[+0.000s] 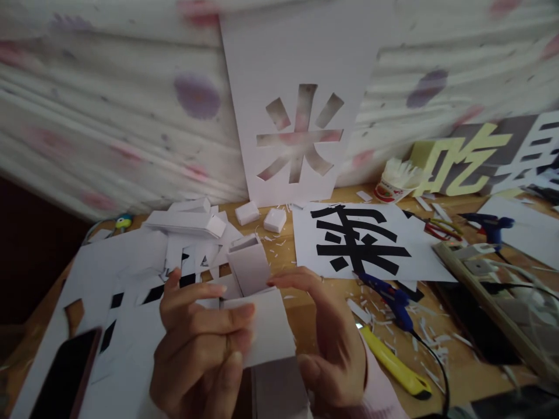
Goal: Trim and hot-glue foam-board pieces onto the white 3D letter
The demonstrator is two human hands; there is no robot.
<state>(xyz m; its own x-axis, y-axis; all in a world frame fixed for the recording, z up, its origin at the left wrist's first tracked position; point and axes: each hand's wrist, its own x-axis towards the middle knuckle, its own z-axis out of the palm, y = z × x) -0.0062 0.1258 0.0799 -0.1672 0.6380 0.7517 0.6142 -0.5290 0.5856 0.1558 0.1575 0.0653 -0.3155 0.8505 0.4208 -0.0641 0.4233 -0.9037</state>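
My left hand (205, 343) grips a folded white cardboard piece (273, 326), its fingertips lying on the near panel. From the other side my right hand (332, 343) steadies it, index fingertip at the upper edge and thumb beside the lower part. The piece is bent, with one panel angled up and a shaded part (279, 387) hanging below. Just beyond it stands another hollow white cardboard form (248, 267); I cannot tell whether the two are joined.
A yellow utility knife (395, 364) and a blue glue gun (388, 299) lie at right among paper scraps. Another glue gun (491, 227) is farther back. A phone (65, 375) rests at left on cut white sheets. A white board with a cut-out character (305, 35) leans on the curtain.
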